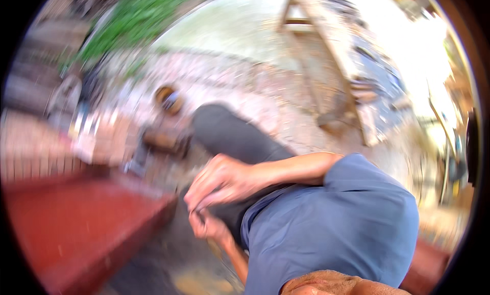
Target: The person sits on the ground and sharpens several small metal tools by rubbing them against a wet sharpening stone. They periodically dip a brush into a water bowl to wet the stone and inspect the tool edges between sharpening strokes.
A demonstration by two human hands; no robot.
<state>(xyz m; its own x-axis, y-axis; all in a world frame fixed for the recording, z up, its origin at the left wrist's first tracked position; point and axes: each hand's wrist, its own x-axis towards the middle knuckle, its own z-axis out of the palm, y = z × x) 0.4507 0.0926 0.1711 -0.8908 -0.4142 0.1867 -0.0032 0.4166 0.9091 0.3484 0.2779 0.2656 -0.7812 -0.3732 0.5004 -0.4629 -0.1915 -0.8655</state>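
My two hands meet in front of my body, over my lap. Coming in from the upper side, my right hand [220,180] is bent at the wrist, its fingers closed and pointing down toward the other hand. Just below it, my left hand [208,226] is closed too, with its fingertips against those of the right. Whatever lies between the fingertips is too small or too hidden to make out. Behind the hands is my leg in dark grey trousers [232,134]. A blue shirt [326,218] covers my torso.
A red ledge [76,234] fills the lower left. Blurred beyond my knee are a round brownish container [169,99] and brick paving [240,83]. A long wooden bench [329,37] stands at the upper right; grass [135,27] lies far left.
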